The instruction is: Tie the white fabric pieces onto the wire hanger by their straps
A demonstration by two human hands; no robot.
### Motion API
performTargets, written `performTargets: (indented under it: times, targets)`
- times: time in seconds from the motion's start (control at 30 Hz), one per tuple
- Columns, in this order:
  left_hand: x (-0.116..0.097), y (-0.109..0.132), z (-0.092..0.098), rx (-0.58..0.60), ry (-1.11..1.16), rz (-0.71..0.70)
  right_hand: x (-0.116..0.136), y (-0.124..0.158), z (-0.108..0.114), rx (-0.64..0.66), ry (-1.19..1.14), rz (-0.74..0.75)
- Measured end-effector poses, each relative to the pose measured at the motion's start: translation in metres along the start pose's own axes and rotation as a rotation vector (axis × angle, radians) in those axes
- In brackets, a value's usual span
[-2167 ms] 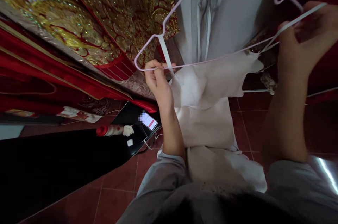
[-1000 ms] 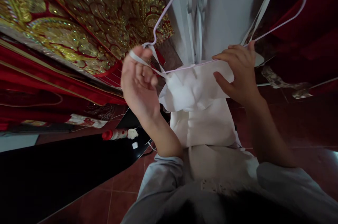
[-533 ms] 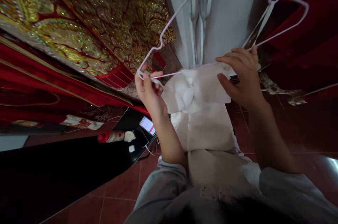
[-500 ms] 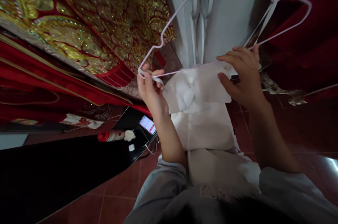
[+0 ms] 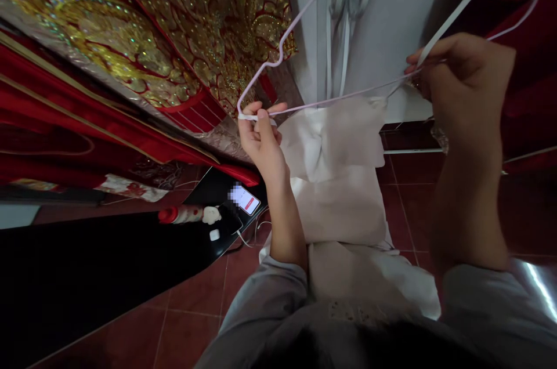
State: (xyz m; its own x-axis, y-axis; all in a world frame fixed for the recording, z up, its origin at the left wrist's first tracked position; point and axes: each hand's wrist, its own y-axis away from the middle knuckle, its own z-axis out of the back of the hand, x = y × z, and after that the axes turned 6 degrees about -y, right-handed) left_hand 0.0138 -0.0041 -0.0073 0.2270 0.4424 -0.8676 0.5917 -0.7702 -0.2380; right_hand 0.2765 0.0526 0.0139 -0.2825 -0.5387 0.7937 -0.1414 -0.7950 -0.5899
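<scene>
A pale pink wire hanger (image 5: 281, 53) is held up in front of me. My left hand (image 5: 263, 131) pinches its lower left corner together with a white strap. On the right, my right hand (image 5: 463, 79) grips a white strap (image 5: 450, 21), which runs taut up to the notch in the hanger's right shoulder. The hanger's bottom bar passes between the two hands. A cream-white garment (image 5: 343, 201) hangs below the bar, its upper edge near the bar.
Red and gold sequined garments (image 5: 174, 26) hang at the left. A black table (image 5: 108, 276) bears a lit phone (image 5: 247, 199), a red-capped bottle (image 5: 180, 215) and a small white case (image 5: 214, 235). Dark red cloth (image 5: 526, 90) hangs at the right.
My right hand has moved right and up and closed on the strap, now pulled taut toward the notch. The hanger and my left hand have shifted slightly right in view.
</scene>
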Motion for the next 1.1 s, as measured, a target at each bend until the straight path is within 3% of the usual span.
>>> performTargets:
  times: [0.1,0.23,0.47,0.6,0.7,0.77,0.87,1.0,1.1]
  targets:
    - [-0.003,-0.001,0.000,-0.007,-0.006,0.036,0.011,-0.007,-0.009,-0.050,-0.133,0.173]
    - [-0.002,-0.003,0.000,-0.025,-0.024,0.042,-0.002,-0.020,-0.005,-0.143,-0.154,0.464]
    - [0.001,-0.001,0.002,0.006,-0.084,-0.004,-0.032,-0.037,0.009,-0.217,-0.121,0.653]
    - [-0.006,-0.006,0.005,0.009,-0.124,-0.009,-0.039,-0.046,0.013,-0.219,-0.208,0.513]
    - [-0.010,-0.010,0.006,0.003,-0.141,0.005,-0.041,-0.046,0.010,-0.313,-0.357,0.455]
    - [-0.012,-0.012,0.005,-0.014,-0.150,0.030,-0.040,-0.044,0.007,-0.395,-0.357,0.427]
    - [-0.014,-0.012,0.004,-0.021,-0.152,0.065,-0.037,-0.046,0.002,-0.417,-0.291,0.348]
    - [-0.014,-0.013,0.005,-0.010,-0.150,0.057,-0.039,-0.054,0.011,-0.353,-0.310,0.265]
    - [-0.013,-0.015,0.007,-0.014,-0.150,0.044,-0.054,-0.062,0.032,-0.202,-0.298,0.197]
